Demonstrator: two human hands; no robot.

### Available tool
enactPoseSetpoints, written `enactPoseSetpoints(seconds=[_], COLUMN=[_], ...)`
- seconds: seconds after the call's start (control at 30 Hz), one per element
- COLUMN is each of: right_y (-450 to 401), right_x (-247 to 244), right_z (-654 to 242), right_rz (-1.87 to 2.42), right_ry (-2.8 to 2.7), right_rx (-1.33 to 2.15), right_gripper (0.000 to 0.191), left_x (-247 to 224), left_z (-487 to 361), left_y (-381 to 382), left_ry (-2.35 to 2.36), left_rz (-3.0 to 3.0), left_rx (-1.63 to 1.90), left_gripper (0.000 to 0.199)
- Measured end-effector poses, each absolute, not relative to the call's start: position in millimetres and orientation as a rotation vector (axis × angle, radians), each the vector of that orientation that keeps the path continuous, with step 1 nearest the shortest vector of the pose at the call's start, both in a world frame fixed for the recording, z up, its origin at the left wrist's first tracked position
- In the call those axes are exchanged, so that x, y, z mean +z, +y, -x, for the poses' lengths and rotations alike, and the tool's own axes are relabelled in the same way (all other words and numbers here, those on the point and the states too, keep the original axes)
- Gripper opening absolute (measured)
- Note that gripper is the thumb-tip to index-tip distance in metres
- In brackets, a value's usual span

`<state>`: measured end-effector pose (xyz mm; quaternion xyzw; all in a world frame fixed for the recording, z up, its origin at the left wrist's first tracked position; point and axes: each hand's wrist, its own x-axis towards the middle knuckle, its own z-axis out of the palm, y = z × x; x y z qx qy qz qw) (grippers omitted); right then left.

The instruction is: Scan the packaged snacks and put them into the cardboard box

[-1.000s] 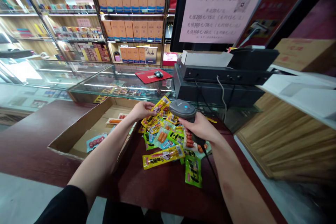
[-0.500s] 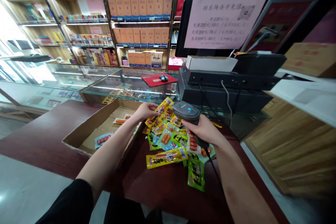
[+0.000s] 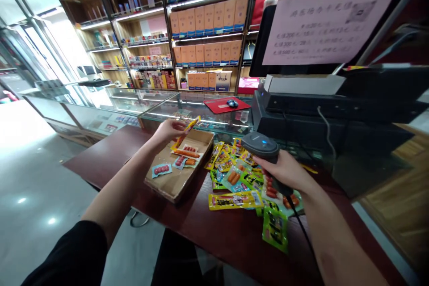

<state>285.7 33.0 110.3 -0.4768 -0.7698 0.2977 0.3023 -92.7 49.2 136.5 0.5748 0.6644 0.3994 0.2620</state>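
Note:
My left hand (image 3: 169,131) grips a narrow yellow snack packet (image 3: 188,129), held tilted over the shallow cardboard box (image 3: 169,183). Inside the box lie several sausage packets, among them a blue-edged one (image 3: 161,170) and a long orange sausage (image 3: 186,153). My right hand (image 3: 284,167) is wrapped round the handle of a dark grey barcode scanner (image 3: 260,145), its head above a heap of snack packets. In that heap are a long yellow packet (image 3: 234,200) and a green packet (image 3: 275,229), both near its front edge.
The dark red table (image 3: 110,154) meets a glass display counter (image 3: 157,107) carrying a red mouse pad (image 3: 221,106) with a mouse. A monitor with a pink paper sign (image 3: 321,31) and black machines stand at right. Shelves of orange boxes (image 3: 209,20) line the back.
My left hand has moved from the heap leftward over the box, carrying the yellow packet. The camera view has turned left. My right hand still holds the scanner above the heap.

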Motion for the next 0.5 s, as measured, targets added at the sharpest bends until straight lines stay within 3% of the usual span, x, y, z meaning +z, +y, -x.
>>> enactPoseSetpoints(seconds=[0.23,0.5], right_y=[34.9,37.3], right_x=[106.7,109.6], right_z=[-286.0,-299.6], right_rz=[1.294,1.257], right_ry=[-2.007,-1.941], right_rx=[0.843,0.823], right_gripper=[0.033,0.030], left_x=[135.1,102.0], left_z=[106.3,23.8], left_y=[36.9,80.3], left_ry=[1.756,1.599], left_rz=[-1.555,-1.616], left_rx=[1.073,0.918], left_gripper=[0.055,0.050])
